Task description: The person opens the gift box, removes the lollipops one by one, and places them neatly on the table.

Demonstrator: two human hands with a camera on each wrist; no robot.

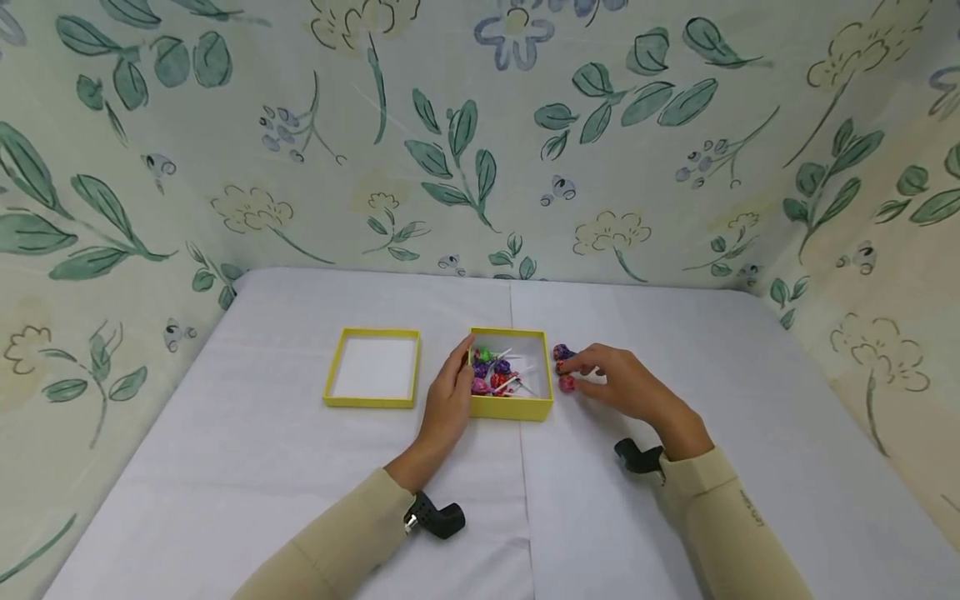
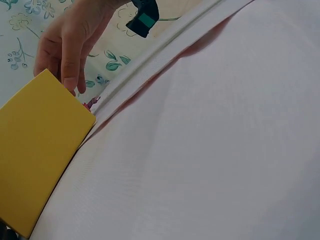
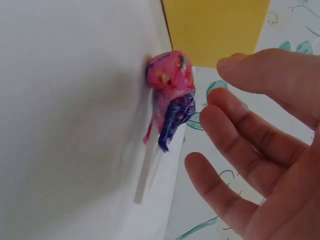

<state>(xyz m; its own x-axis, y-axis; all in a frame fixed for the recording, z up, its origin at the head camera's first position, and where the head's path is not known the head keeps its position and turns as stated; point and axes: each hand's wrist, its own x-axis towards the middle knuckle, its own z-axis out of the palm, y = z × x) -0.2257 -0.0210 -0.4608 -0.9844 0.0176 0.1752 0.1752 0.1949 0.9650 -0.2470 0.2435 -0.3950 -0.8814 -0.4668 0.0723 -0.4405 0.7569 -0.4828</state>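
Observation:
Against the left wall of an open yellow box (image 1: 512, 407) lies my left hand (image 1: 447, 404), its fingers straight along that side. Several wrapped lollipops (image 1: 500, 381) with white sticks are inside the box. Just right of it, my right hand (image 1: 626, 382) hovers around a few more lollipops on the table. In the right wrist view, its thumb and fingers (image 3: 220, 131) are spread apart with nothing between them. A pink-wrapped lollipop (image 3: 169, 75) and a purple wrapper lie beside them. The left hand is out of sight in the left wrist view, where the box's yellow side (image 2: 40, 155) shows.
A shallow yellow-edged lid (image 1: 372, 403) with a white inside lies left of the box. White cloth covers the table (image 1: 247, 467), with a seam running beneath the box. Floral fabric (image 1: 450, 150) stands behind and at both sides. Black wrist cameras (image 1: 442, 520) sit at both cuffs.

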